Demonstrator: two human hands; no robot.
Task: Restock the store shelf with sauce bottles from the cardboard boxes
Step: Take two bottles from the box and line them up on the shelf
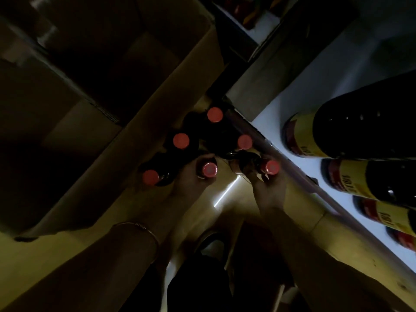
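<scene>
The scene is very dark, seen from above. Six dark sauce bottles with red caps stand close together in an open cardboard box (144,122), whose long wall runs diagonally from near left to far right. The left hand (180,185) reaches in from the near side, its fingers curled round the neck of one bottle (209,169); that grip is closed on the neck just under the cap. A thin bangle (137,226) circles the left wrist. The right hand (267,190) holds a second bottle (270,167) the same way, fingers and thumb wrapped round the neck below the cap, this bottle tilted slightly toward the right. Four other bottles stand untouched: one at the near left (150,177), one just beyond it (181,140), one at the far end of the group (215,114) and one on the right (245,141), just beside the box's right edge. To the right lies the pale, brightly lit store shelf (304,102), bordered by a rail along its near edge. On it stands a row of larger dark bottles with yellow and red labels (319,134), ranged along the right side. More cardboard (67,86) fills the far left, in shadow. Below, between the forearms, a shoe (211,242) shows dimly.
</scene>
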